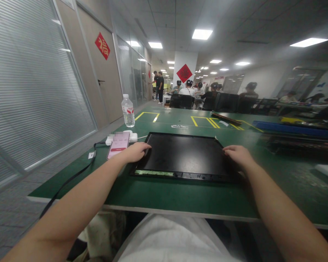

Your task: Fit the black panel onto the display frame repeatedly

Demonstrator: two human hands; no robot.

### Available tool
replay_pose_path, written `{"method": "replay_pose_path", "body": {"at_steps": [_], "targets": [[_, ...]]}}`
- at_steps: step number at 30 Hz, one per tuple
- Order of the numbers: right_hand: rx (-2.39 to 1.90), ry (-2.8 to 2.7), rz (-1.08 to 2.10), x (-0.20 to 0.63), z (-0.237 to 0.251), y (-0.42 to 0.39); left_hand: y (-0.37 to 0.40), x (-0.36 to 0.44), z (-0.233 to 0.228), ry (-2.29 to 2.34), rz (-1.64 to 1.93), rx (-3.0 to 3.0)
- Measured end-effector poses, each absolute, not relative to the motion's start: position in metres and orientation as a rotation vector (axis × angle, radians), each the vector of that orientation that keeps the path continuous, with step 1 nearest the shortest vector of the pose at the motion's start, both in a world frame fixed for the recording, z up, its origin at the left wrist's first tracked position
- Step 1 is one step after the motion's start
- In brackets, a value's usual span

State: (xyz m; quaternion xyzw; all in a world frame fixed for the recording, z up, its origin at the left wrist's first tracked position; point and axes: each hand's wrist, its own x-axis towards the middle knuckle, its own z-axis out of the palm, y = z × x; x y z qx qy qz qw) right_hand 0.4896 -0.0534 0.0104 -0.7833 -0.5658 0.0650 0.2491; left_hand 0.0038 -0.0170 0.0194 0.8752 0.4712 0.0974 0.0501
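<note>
**Both my hands on the black panel**

My left hand (135, 151) rests on the left edge of the black panel (184, 156), fingers curled over the rim; whether they grip it I cannot tell. My right hand (238, 155) lies on the right edge, fingertips hidden. The panel lies flat on the green table (180, 193). A phone (118, 145) sits just left, its screen blurred.
</note>
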Motion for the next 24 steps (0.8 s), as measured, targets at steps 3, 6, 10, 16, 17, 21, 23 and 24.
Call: {"method": "replay_pose_path", "body": {"at_steps": [3,6,10,16,17,21,23,24], "targets": [[-2.135,-1.54,0.176,0.4893,0.0108,-0.0533,-0.0172,0.0031,0.0181,1.405,0.328,2.637],[-2.139,-1.546,0.179,0.489,0.0108,-0.0533,-0.0159,0.0028,0.0167,1.405,0.363,2.604],[-2.143,-1.566,0.172,0.4898,0.0098,-0.0525,-0.0158,0.0031,0.0165,1.408,0.428,2.573],[-2.145,-1.556,0.165,0.4915,0.0081,-0.0514,-0.0158,0.0019,0.0158,1.391,0.495,2.541],[-2.139,-1.553,0.16,0.4915,0.0081,-0.0515,-0.0155,0.0016,0.0155,1.393,0.497,2.538],[-2.13,-1.546,0.16,0.4905,0.0088,-0.0526,-0.0141,0.0013,0.014,1.404,0.51,2.534],[-2.141,-1.548,0.172,0.4898,0.0095,-0.0529,-0.0137,0.0019,0.0131,1.411,0.508,2.536],[-2.148,-1.549,0.177,0.4895,0.0099,-0.0529,-0.0135,0.0024,0.0127,1.419,0.503,2.537]]}}
